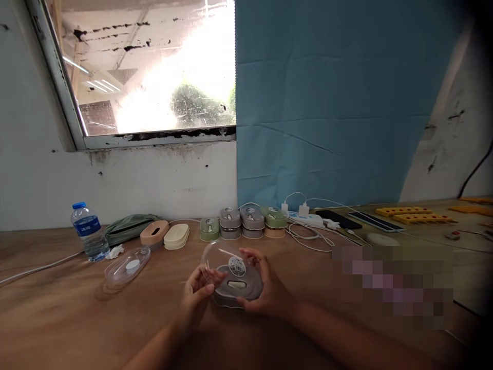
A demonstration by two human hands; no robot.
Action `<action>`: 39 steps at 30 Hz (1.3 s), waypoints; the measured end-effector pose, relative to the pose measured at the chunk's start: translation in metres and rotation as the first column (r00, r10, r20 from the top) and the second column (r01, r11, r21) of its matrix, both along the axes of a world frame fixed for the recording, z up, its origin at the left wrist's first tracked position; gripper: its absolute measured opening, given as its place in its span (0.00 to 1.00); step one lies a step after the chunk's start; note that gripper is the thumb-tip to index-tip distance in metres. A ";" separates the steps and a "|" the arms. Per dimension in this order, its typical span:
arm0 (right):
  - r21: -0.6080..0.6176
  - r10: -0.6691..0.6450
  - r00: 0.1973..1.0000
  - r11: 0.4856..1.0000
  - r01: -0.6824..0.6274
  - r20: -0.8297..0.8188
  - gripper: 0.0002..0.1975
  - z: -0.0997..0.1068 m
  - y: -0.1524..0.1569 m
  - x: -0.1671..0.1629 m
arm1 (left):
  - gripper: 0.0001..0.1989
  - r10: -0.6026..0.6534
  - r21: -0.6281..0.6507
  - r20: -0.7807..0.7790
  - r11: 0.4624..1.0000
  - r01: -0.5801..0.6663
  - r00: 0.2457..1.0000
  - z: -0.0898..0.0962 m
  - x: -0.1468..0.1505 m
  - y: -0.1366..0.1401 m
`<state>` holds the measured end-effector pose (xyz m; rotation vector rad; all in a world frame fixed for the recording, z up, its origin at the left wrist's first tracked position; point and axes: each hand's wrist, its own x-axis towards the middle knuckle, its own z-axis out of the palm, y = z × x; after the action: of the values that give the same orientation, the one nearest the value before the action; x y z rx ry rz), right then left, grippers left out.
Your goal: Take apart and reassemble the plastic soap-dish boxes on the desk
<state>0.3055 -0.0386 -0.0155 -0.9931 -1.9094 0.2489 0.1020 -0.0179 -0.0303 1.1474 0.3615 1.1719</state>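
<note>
In front of me on the table sits a grey oval box (221,299) with a pale slot in its top. Above it, a clear plastic cover (211,252) with a round printed label stands tilted. My left hand (197,292) has its fingers curled at the cover's left edge. My right hand (271,290) wraps the right side of the box, thumb low at the front and fingers up near the label. Whether those upper fingers also touch the cover, I cannot tell.
Behind stand several oval boxes (230,222) in grey and green. To the left are a peach box (154,234), cream lids (176,236), a clear plastic shell (127,266) and a water bottle (89,234). A power strip (310,219), phone (339,219) and yellow racks (419,218) lie right.
</note>
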 end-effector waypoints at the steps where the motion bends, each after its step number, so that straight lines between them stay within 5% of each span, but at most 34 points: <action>1: 0.004 0.018 1.000 1.000 -0.018 0.017 0.42 -0.003 0.004 0.009 | 0.12 0.085 0.003 0.013 0.996 -0.085 0.996 -0.003 -0.003 0.006; 5: -0.067 0.087 0.994 0.994 -0.082 0.061 0.38 -0.018 0.016 0.032 | 0.17 0.299 0.024 -0.086 0.954 -0.298 0.950 -0.009 -0.013 0.028; 12: -0.096 0.161 0.969 0.985 -0.145 0.186 0.37 -0.023 0.015 0.032 | 0.21 0.223 0.086 -0.491 0.974 -0.208 0.842 -0.009 -0.010 0.026; 39: -0.266 0.196 0.935 0.957 -0.117 0.296 0.38 -0.014 0.017 0.036 | 0.22 0.234 0.257 -0.647 0.963 -0.081 0.726 0.002 -0.007 0.018</action>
<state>0.3419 -0.0216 -0.0298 -1.0946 -2.3017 0.4490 0.0955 -0.0001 -0.0278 1.7567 0.9276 0.9104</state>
